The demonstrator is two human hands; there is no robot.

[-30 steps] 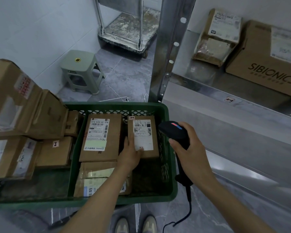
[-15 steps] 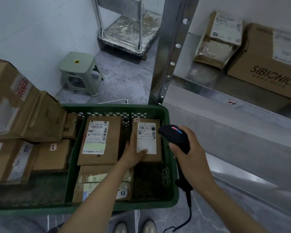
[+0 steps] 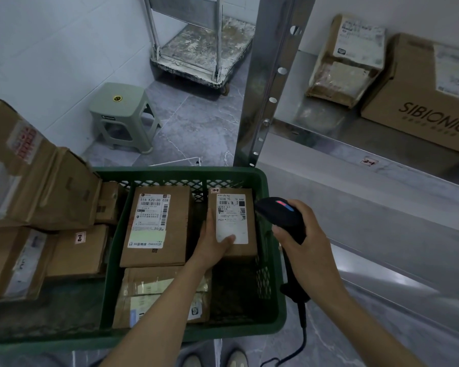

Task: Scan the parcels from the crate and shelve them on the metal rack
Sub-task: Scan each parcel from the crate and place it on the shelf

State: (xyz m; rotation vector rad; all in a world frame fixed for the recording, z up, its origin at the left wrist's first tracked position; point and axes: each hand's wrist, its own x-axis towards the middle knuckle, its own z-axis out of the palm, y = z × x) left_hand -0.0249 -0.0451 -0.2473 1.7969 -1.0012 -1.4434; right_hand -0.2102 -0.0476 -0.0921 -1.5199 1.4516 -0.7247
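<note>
Left thumb lay on the white label of the small parcel [image 3: 233, 218], with the other fingers set along its left side, so the left hand [image 3: 212, 245] pinched the parcel at its near-left corner. The parcel was inside the green crate [image 3: 170, 172], at the far right, beside a larger parcel [image 3: 157, 223]. The right hand [image 3: 306, 250] was wrapped round the handle of a black scanner [image 3: 278, 211], head just right of the label. Behind stood the metal rack [image 3: 273, 75], with a SIBIONICS box [image 3: 421, 96] on its shelf.
</note>
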